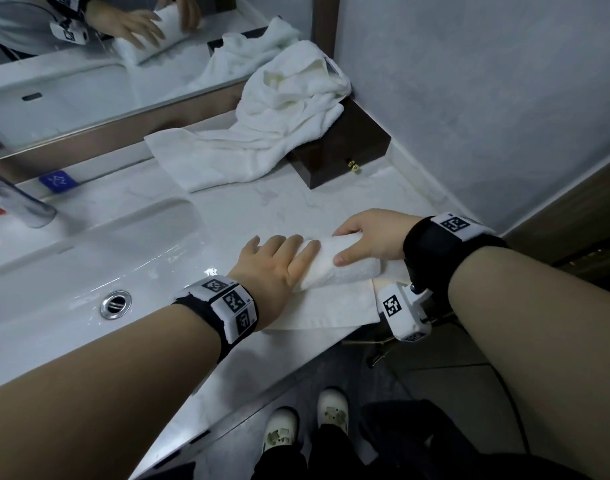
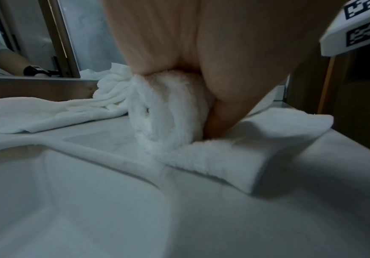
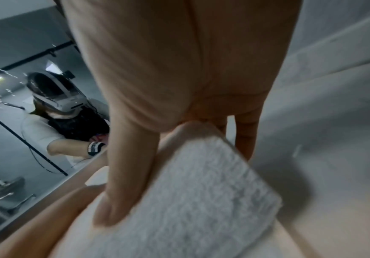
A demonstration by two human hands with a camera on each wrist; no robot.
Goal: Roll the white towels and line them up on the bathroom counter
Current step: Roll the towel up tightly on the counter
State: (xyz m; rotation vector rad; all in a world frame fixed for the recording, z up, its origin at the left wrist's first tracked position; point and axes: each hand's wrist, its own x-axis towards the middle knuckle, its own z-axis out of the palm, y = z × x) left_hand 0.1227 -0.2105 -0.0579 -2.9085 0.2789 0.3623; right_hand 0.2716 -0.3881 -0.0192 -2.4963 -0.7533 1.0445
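1. A white terry towel, partly rolled into a thick cylinder (image 1: pixel 334 263), lies on the pale marbled tabletop (image 1: pixel 262 209) just right of the white sink basin (image 1: pixel 88 258), at the front edge.
2. The unrolled tail of that towel lies flat on the tabletop on the near side of the roll, away from the mirror.
3. The left hand (image 1: pixel 272 268) lies palm-down over the roll's end nearest the sink basin, fingers straight and pressing; it grips nothing.
4. The right hand (image 1: pixel 369 237) holds the roll's other end, farther from the sink basin: thumb on the near side, fingers curled over the far side.
5. Behind and to the right of the sink basin, loose crumpled white towels (image 1: pixel 272 133) spill from a dark wooden box with a small brass knob (image 1: pixel 345 161) onto the tabletop.
6. A mirror (image 1: pixel 88 64) runs along the wall behind the sink basin.
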